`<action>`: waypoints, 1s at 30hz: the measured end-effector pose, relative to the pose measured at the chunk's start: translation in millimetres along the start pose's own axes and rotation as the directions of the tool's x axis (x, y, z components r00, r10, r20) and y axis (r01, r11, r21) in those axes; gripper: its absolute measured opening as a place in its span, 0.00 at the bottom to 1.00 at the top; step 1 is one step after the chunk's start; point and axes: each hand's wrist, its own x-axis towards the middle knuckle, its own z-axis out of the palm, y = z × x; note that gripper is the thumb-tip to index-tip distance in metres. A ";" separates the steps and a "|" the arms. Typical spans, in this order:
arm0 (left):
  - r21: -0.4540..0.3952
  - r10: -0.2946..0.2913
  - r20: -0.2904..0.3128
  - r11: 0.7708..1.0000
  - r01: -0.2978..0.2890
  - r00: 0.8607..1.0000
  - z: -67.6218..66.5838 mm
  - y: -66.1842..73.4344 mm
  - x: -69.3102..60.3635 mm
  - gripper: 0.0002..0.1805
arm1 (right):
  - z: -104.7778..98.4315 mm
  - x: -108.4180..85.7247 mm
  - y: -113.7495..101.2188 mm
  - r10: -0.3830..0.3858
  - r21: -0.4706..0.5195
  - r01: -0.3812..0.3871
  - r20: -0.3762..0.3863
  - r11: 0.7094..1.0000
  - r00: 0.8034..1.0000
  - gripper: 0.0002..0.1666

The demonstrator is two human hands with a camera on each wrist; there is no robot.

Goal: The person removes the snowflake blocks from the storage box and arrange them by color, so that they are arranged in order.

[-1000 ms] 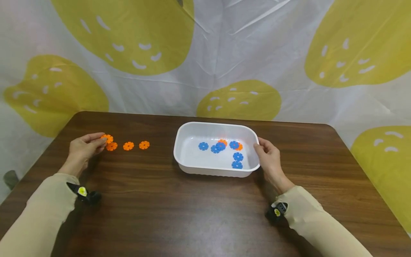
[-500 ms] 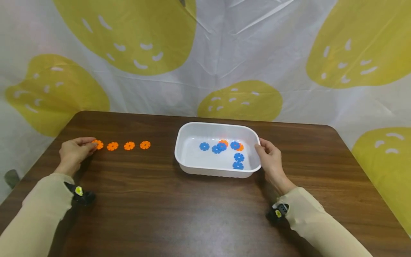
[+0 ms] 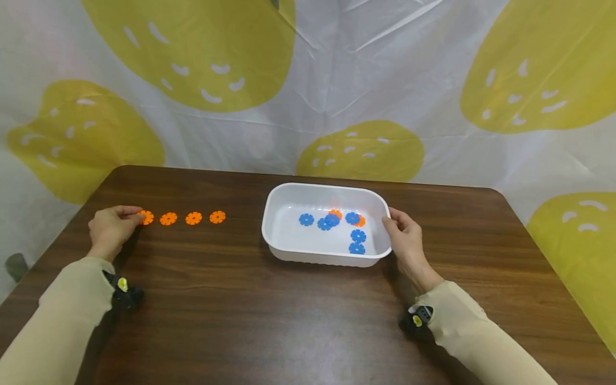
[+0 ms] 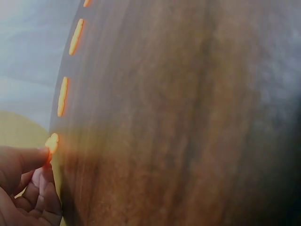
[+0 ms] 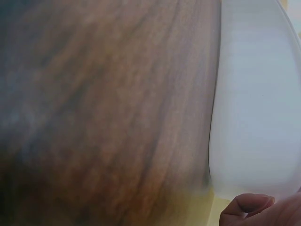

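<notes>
At the left end of a row, my left hand [image 3: 112, 227] pinches an orange notched plastic disc [image 3: 146, 217] between thumb and fingers. Seen from the left wrist, that disc [image 4: 52, 143] is slightly tilted at the fingertips [image 4: 41, 157]. To its right lie three more orange discs, the nearest being a flat disc [image 3: 168, 218]. My right hand [image 3: 406, 240] grips the right end of a white plastic basin [image 3: 269, 230], thumb over the rim. Inside lie several blue discs [image 3: 306, 220] and two partly covered orange discs [image 3: 335, 213]. In the right wrist view the basin's side wall [image 5: 254, 103] fills the right.
The brown wooden table [image 3: 269, 321] reaches to a hanging white cloth [image 3: 231, 144] with yellow fruit prints along its back edge. A small dark object [image 3: 17, 267] shows beyond the table's left edge. Each wrist wears a black strap camera [image 3: 126, 293].
My left hand has carried the orange disc left and down from above its neighbour to the row's left end, still holding it. The right hand stays on the basin.
</notes>
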 end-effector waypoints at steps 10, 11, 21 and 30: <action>0.009 -0.018 0.012 1.000 0.018 1.000 0.3 2.5 1.7 0.23 | -1.0 -0.4 0.3 0.003 0.002 -0.003 -0.004 1.000 1.000 0.25; 0.008 -0.017 0.012 1.000 0.017 1.000 0.5 2.8 1.8 0.23 | -1.2 -0.6 0.1 0.002 0.003 -0.002 -0.005 1.000 1.000 0.25; 0.049 0.063 0.006 0.997 -0.063 0.998 2.3 -0.8 0.5 0.21 | 0.0 -1.5 -1.0 -0.008 0.017 0.008 -0.018 1.000 1.000 0.24; 0.043 0.123 -0.057 0.992 -0.121 0.991 4.7 2.6 -3.1 0.22 | 0.6 0.4 0.1 -0.012 0.011 0.012 -0.011 1.000 1.000 0.24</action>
